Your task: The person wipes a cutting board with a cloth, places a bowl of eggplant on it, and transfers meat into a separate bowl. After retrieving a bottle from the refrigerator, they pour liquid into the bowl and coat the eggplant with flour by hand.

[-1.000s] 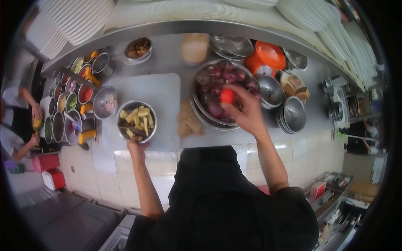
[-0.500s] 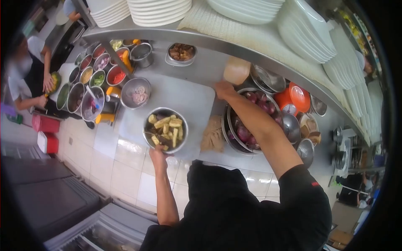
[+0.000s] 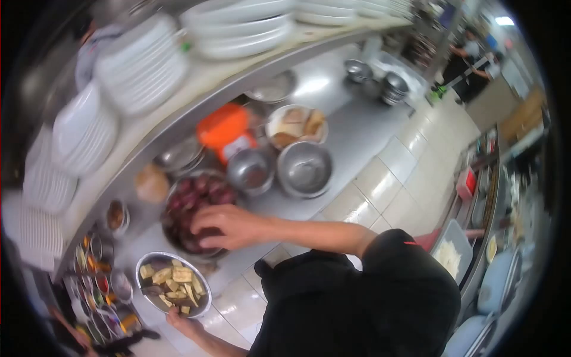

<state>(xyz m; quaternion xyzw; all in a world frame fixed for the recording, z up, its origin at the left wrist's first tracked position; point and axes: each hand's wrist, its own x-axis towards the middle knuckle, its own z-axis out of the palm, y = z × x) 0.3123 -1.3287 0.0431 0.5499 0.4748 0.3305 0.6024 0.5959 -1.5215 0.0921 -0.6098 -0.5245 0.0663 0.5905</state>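
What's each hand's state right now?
Left hand: closed on the rim of the bowl of yellow pieces.
Right hand: curled over the bowl of red onions; grip cannot be told.

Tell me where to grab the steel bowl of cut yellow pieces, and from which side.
Take the steel bowl by its thin rim at the near edge, from the body side, thumb over the lip, fingers beneath. It is wide, shallow and full, so a rim pinch fits. The left hand holds it there; red onions and the right hand crowd the far side.
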